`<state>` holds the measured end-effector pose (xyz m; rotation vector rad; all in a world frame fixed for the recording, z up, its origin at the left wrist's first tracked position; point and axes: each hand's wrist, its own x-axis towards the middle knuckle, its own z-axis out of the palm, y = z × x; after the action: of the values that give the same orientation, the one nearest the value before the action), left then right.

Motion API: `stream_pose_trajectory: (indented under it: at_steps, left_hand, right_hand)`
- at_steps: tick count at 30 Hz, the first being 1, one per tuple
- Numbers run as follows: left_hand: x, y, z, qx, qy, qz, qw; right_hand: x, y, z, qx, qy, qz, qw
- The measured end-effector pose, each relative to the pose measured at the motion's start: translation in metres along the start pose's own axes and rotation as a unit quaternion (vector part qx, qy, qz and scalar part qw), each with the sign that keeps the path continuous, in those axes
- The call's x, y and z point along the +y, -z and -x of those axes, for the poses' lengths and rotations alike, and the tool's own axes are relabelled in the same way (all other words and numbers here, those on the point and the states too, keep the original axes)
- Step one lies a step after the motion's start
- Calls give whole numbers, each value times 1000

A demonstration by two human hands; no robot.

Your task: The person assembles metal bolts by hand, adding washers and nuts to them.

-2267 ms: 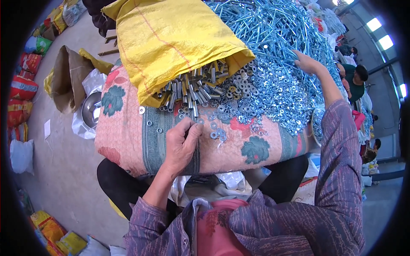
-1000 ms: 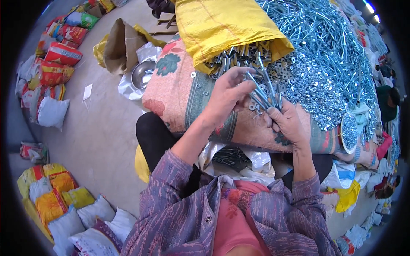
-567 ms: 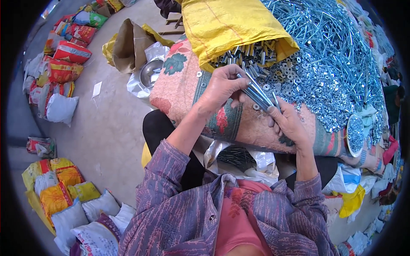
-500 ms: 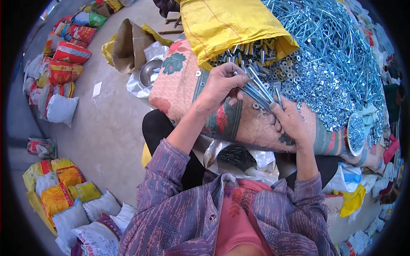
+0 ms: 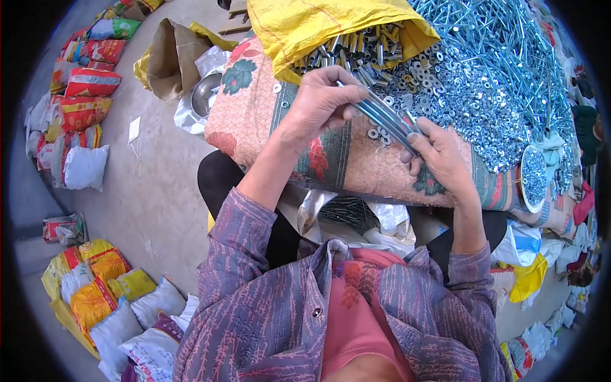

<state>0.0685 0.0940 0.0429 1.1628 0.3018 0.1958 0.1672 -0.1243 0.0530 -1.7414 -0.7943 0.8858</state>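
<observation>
A bundle of long, slim metal bolts (image 5: 389, 121) slants between my two hands above the padded floral cloth (image 5: 375, 172). Its upper left end is in the closed fingers of my left hand (image 5: 318, 105). My right hand (image 5: 439, 153) is closed around the lower right end, thumb on top. Just beyond lies a yellow woven sack (image 5: 337, 25), its mouth toward me, with short metal sleeves (image 5: 382, 49) spilling out. Flat washers (image 5: 420, 73) lie beside the sleeves, several of them loose on the cloth below the bundle.
Small nuts (image 5: 493, 118) are heaped at the right, with a large pile of long bolts (image 5: 490, 32) behind. A white bowl of small parts (image 5: 532, 178) stands at the right edge. A steel bowl (image 5: 205, 95) and brown paper sack (image 5: 175, 60) sit left; filled bags (image 5: 130, 318) line the floor.
The bolts, fanned apart before, now lie closer together and more parallel. Both hands still hold them. The whole view has shifted slightly, so the cloth and sack appear higher and farther left.
</observation>
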Motion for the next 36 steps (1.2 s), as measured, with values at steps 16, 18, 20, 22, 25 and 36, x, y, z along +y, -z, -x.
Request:
stream_pose_trajectory:
  at_steps: [16, 18, 20, 22, 25, 36]
  left_hand:
    - [-40, -53, 40, 86, -528, -448, 717]
    - [-41, -51, 45, 14, -548, -514, 660]
    - [-46, -54, 48, -1, -553, -518, 652]
    - [-46, -55, 48, -32, -545, -524, 653]
    - [-38, -58, 54, 32, -491, -436, 754]
    - [-55, -78, 35, 80, -67, 221, 970]
  right_hand:
    - [5, -46, -5, 68, -61, -425, 901]
    - [-3, -53, -8, 75, -65, -442, 892]
    - [7, -49, -13, 18, -48, -533, 845]
    - [11, -47, -18, 52, -28, -532, 845]
    - [5, -33, -21, 104, 2, -553, 827]
    - [-2, -69, -11, 247, 120, -419, 865]
